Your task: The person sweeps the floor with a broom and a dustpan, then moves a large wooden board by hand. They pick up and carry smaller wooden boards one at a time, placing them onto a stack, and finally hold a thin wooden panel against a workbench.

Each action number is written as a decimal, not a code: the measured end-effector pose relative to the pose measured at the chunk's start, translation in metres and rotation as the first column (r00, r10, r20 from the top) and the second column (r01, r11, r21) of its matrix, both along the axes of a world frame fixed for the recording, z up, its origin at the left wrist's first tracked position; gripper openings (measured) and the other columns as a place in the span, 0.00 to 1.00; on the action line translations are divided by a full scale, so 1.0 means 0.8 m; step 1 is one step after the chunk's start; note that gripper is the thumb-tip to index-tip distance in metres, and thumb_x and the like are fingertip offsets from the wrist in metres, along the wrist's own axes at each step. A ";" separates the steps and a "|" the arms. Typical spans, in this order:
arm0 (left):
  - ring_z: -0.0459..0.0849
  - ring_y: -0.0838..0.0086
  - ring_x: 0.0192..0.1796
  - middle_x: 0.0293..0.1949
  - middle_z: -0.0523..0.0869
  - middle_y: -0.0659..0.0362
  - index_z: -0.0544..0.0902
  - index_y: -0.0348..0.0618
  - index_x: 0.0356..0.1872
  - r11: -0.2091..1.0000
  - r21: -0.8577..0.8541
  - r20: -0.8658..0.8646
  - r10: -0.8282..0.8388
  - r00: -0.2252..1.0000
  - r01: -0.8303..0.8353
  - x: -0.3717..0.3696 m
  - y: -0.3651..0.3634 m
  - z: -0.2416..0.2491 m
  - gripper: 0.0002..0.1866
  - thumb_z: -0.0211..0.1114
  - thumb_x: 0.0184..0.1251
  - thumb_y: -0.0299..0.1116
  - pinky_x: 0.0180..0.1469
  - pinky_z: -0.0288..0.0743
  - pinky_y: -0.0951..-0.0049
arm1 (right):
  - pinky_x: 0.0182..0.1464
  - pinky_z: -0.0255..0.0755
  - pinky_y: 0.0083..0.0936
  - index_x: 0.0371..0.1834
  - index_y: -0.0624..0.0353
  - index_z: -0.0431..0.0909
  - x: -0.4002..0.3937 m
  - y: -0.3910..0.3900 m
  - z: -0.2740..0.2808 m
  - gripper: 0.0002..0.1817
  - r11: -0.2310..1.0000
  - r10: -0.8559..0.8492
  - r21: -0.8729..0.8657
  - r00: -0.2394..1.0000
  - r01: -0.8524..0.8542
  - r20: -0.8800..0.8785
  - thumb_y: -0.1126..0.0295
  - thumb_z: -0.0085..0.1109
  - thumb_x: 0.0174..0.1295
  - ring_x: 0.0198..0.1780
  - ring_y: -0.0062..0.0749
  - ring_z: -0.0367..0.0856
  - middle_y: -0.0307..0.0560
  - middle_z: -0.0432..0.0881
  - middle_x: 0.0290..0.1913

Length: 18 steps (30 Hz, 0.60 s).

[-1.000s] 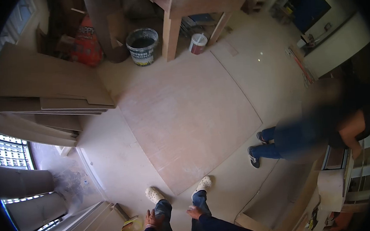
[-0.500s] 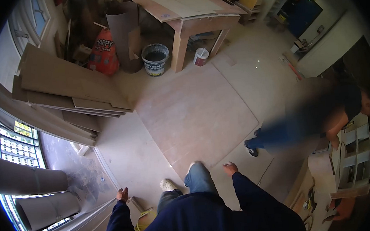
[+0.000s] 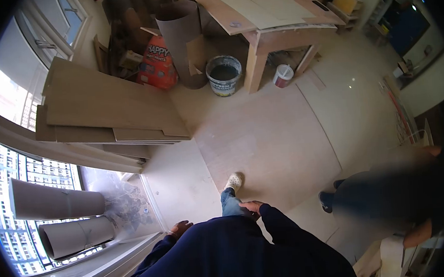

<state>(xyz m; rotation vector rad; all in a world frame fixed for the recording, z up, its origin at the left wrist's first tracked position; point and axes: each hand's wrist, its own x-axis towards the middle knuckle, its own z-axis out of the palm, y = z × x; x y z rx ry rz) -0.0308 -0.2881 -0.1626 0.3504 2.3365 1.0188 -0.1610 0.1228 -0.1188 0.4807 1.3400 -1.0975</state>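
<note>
My left hand [image 3: 181,228] hangs at my left side near the white window sill [image 3: 137,252], fingers apart and nothing in it. My right hand [image 3: 251,206] is in front of my right thigh, close to the blue jeans [image 3: 232,204]; its fingers are partly hidden, and whether it holds anything does not show. One foot in a light clog [image 3: 234,181] stands on the large thin board [image 3: 268,140] lying on the floor.
Flat cardboard sheets [image 3: 106,105] lean at the left, near rolled sheets [image 3: 56,199]. Ahead are a wooden table [image 3: 276,37], a bucket [image 3: 224,76], a small tub [image 3: 282,76] and a red bag [image 3: 157,66]. Another person [image 3: 386,199], blurred, bends at the right.
I have stepped forward and the view has shifted, so the table and cardboard sit further right. My right hand has swung in to my thigh. The other person has moved lower in view.
</note>
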 end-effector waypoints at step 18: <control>0.81 0.59 0.34 0.29 0.80 0.50 0.76 0.43 0.39 0.946 -0.282 0.362 -0.049 0.931 0.160 -0.436 0.043 -0.035 0.19 0.47 0.62 0.48 0.34 0.77 0.61 | 0.36 0.74 0.40 0.54 0.51 0.67 -0.162 0.144 -0.021 0.27 0.948 -0.164 0.265 0.984 0.176 -0.068 0.45 0.47 0.58 0.40 0.36 0.76 0.43 0.72 0.43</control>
